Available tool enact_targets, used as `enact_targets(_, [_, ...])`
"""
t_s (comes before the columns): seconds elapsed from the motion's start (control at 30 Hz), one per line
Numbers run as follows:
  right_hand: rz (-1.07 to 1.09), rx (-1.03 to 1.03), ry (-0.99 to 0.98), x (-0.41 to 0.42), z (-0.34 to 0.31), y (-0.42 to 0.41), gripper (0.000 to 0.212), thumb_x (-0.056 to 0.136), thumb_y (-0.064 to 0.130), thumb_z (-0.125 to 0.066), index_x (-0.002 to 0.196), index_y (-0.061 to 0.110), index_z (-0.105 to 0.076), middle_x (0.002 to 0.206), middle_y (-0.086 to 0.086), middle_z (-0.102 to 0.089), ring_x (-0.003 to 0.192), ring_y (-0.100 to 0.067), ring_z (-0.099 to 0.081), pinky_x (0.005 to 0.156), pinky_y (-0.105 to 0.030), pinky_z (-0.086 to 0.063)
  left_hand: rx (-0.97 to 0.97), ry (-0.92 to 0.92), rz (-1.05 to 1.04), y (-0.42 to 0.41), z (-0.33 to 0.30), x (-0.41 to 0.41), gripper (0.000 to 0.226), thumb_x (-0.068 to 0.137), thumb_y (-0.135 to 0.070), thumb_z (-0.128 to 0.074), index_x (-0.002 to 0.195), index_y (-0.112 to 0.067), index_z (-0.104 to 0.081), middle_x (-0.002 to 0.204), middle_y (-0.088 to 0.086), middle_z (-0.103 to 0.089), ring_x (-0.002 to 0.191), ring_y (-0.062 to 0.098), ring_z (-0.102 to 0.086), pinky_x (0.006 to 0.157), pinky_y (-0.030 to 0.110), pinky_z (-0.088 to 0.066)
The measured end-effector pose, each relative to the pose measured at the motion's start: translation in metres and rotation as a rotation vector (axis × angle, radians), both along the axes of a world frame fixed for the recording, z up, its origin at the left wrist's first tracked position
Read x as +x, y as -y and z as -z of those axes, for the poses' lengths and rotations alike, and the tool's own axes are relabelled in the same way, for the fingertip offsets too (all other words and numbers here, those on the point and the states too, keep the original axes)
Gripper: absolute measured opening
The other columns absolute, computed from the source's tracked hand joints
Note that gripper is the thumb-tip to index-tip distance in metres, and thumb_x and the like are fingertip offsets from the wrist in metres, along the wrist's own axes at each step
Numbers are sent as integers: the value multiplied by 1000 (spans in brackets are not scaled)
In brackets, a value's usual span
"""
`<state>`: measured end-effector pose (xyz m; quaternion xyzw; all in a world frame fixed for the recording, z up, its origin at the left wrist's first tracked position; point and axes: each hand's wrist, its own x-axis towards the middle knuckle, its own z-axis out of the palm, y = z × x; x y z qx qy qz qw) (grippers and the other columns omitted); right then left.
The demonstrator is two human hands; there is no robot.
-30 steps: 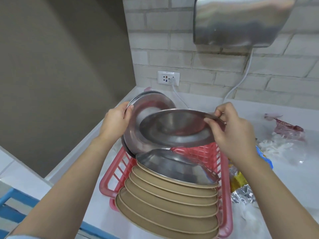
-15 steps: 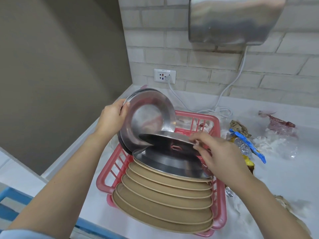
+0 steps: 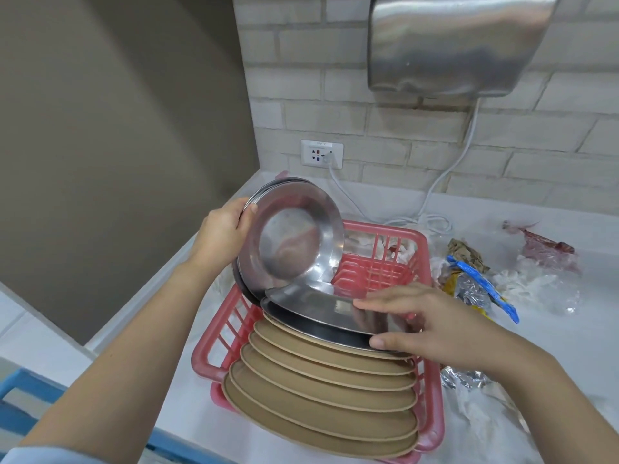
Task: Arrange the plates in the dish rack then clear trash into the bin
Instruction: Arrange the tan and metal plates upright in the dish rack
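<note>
Steel plate (image 3: 321,316) seemingly leans rearward.

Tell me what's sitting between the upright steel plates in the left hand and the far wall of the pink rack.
In the head view, only bare pink slots of the dish rack lie between the steel plates, gripped by the left hand, and its far wall.
</note>
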<state>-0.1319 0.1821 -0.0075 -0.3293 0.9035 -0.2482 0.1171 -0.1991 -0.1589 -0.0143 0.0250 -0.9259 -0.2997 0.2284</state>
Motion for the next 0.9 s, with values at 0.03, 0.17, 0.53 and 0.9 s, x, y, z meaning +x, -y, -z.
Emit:
enact_targets(0.03, [-14, -5, 49, -1, -2, 0, 52, 74, 66, -64, 122, 70, -44, 131, 38, -46, 124, 16, -34, 105, -17, -34, -4, 2, 0, 0, 0, 1, 33, 104, -34, -40, 97, -7, -59, 72, 14, -60, 72, 35, -55, 69, 44, -48])
enact_targets(0.17, [-69, 41, 210, -10, -23, 0, 52, 74, 56, -73, 121, 62, -53, 127, 36, -50, 117, 21, -40, 95, -2, -29, -5, 17, 0, -1, 0, 1, 31, 104, -34, -40, 93, -10, -58, 71, 10, -60, 70, 32, -55, 67, 41, -47])
enact_targets(0.53, [346, -180, -218, -149, -32, 101, 23, 89, 36, -63, 81, 16, -71, 81, -2, -69, 79, -21, -63, 76, -37, -53, 26, 20, 10, 0, -4, -1, 33, 103, -37, -42, 94, -10, -59, 75, 14, -62, 73, 33, -56, 70, 44, -49])
enact_targets(0.9, [331, -56, -354, -189, -19, 144, 58, 74, 30, -81, 117, 12, -46, 123, -8, -50, 111, -28, -52, 85, -37, -46, 112, 33, 25, -1, -2, 0, 23, 103, -37, -44, 91, -25, -60, 77, 2, -64, 76, 25, -57, 73, 36, -47])
